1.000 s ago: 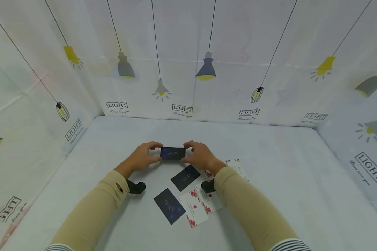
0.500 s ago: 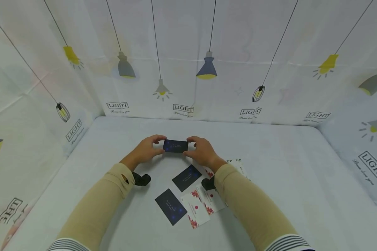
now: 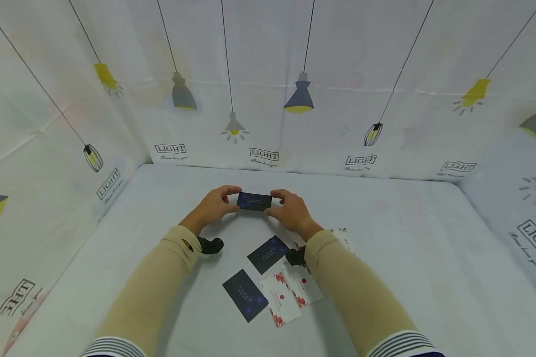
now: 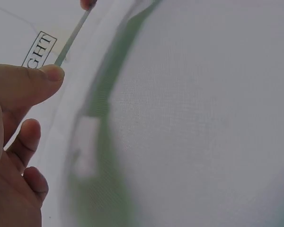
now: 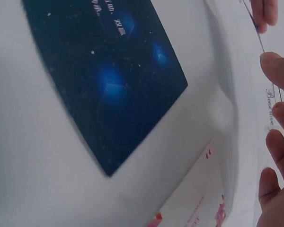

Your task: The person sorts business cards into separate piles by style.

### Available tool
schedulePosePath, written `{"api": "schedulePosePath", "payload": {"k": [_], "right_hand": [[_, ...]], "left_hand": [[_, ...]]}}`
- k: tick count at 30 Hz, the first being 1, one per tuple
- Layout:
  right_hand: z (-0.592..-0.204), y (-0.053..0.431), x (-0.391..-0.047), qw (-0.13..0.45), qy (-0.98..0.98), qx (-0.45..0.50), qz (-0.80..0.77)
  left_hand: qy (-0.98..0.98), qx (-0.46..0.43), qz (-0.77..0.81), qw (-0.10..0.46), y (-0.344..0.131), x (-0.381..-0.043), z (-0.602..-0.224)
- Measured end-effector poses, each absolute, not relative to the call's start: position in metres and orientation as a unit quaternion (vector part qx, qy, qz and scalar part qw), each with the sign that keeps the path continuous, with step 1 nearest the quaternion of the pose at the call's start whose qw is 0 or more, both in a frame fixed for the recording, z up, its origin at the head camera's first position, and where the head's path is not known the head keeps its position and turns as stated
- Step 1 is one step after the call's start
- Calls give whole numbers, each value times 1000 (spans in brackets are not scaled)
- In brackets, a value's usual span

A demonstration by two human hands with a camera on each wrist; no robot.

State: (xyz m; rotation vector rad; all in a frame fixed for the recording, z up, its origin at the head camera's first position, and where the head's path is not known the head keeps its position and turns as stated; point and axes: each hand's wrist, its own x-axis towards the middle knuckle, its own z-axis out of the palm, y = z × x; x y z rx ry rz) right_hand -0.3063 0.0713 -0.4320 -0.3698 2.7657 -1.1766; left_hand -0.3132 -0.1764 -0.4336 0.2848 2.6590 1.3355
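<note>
A dark blue business card (image 3: 254, 201) with small light print is held by its short ends between both hands, tilted toward the head camera. My left hand (image 3: 214, 204) pinches its left end between thumb and fingers. On the right end, my right hand (image 3: 292, 212) pinches in the same way. The left wrist view catches the held card (image 4: 73, 40) almost edge-on, above the left thumb. Two more dark cards, one nearer the hands (image 3: 267, 254) and one lower (image 3: 245, 296), lie flat on the white table (image 3: 406, 258).
White cards with red flowers, one in front (image 3: 280, 300) and another partly overlapping it (image 3: 304, 286), lie right of the dark cards. Farther right, a white card with leafy print (image 3: 343, 238) is partly hidden by the right forearm. A lamp-printed curtain (image 3: 250, 59) stands behind the table.
Both hands have moved away from the body, toward the table's back, and slightly right with the dark card. The cards on the table keep their arrangement.
</note>
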Motion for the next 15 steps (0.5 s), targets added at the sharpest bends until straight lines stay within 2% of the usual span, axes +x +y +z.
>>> {"api": "schedulePosePath", "payload": {"k": [6, 15], "right_hand": [[-438, 69, -311, 41, 918, -126, -374], [-442, 61, -316, 48, 916, -113, -381]], "left_hand": [[884, 95, 453, 72, -176, -320, -440], [881, 79, 458, 81, -179, -326, -449]]}}
